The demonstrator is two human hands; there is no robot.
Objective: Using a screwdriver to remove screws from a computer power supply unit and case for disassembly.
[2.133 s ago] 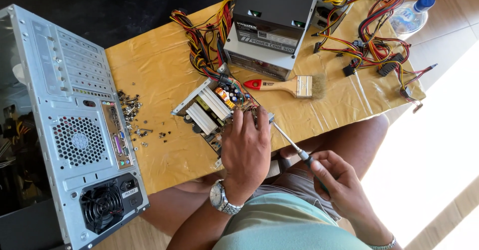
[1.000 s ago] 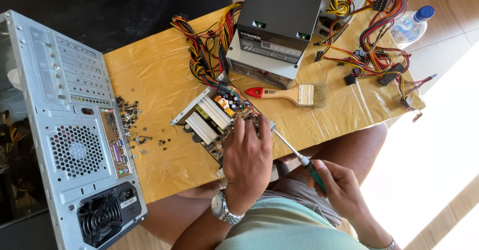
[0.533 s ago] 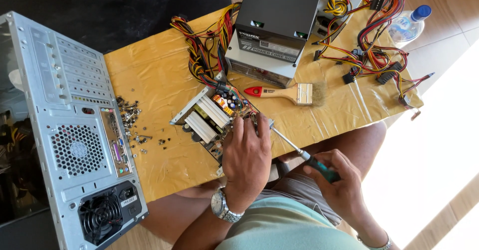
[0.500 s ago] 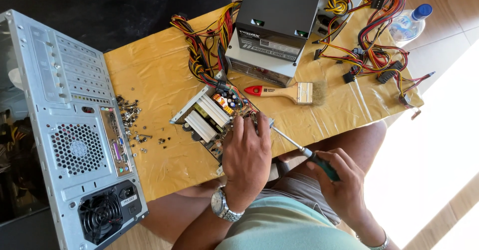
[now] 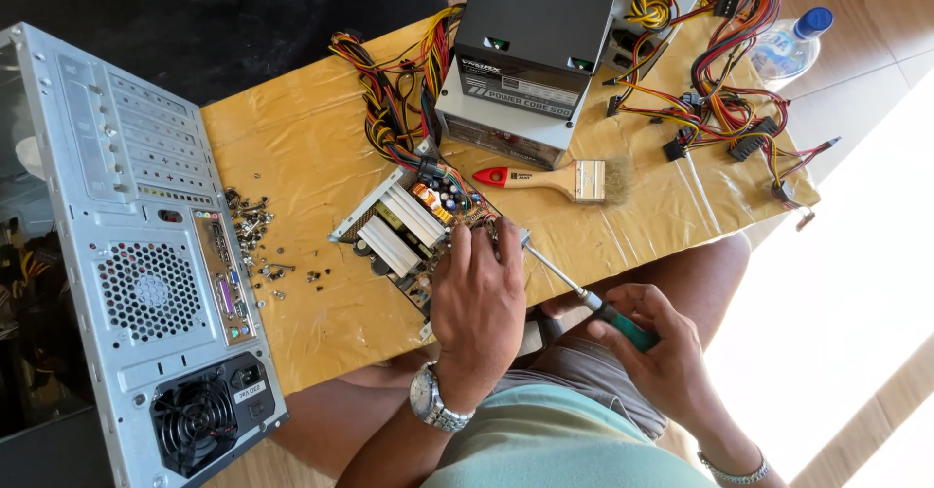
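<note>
Hands (image 5: 477,293) (image 5: 662,366): two; one screwdriver (image 5: 584,298), seemingly one circuit board (image 5: 409,230).

A small table (image 5: 321,172) with a yellow cover carries an open circuit board (image 5: 404,230), a grey power supply box (image 5: 525,60), a paintbrush (image 5: 559,179), tangled cables (image 5: 725,108), loose screws (image 5: 258,245) and a water bottle (image 5: 786,48).

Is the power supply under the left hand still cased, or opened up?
Opened up: the circuit board lies bare on the table, heatsinks and capacitors exposed, no cover over it.
</note>
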